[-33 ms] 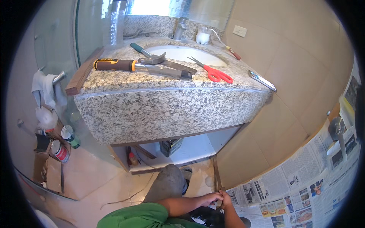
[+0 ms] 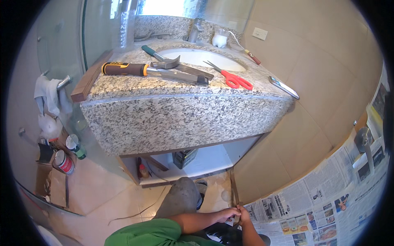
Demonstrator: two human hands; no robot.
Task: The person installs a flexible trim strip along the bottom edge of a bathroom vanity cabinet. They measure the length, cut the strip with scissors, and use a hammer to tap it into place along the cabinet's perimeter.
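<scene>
At the lower centre, my left hand [image 2: 230,214] and my right hand [image 2: 243,215] are closed side by side near a thin brown strip [image 2: 235,198]; what they grip is too small and hidden to make out. Above them on the granite counter [image 2: 180,119] lie an orange-and-brown-handled chisel [image 2: 125,69], a claw hammer with a green handle [image 2: 150,51], a dark flat bar [image 2: 195,74], red-handled scissors [image 2: 238,81] and a phone [image 2: 284,87]. My bent knee [image 2: 180,192] is in front of the open cabinet [image 2: 209,158] beneath.
A wooden board [image 2: 90,76] lies at the counter's left end, beside the glass panel [image 2: 65,49]. Tins [image 2: 64,162] and cardboard [image 2: 53,184] stand on the floor at left. Newspaper sheets [image 2: 295,205] cover the lower right. The sink [image 2: 197,53] sits behind the tools.
</scene>
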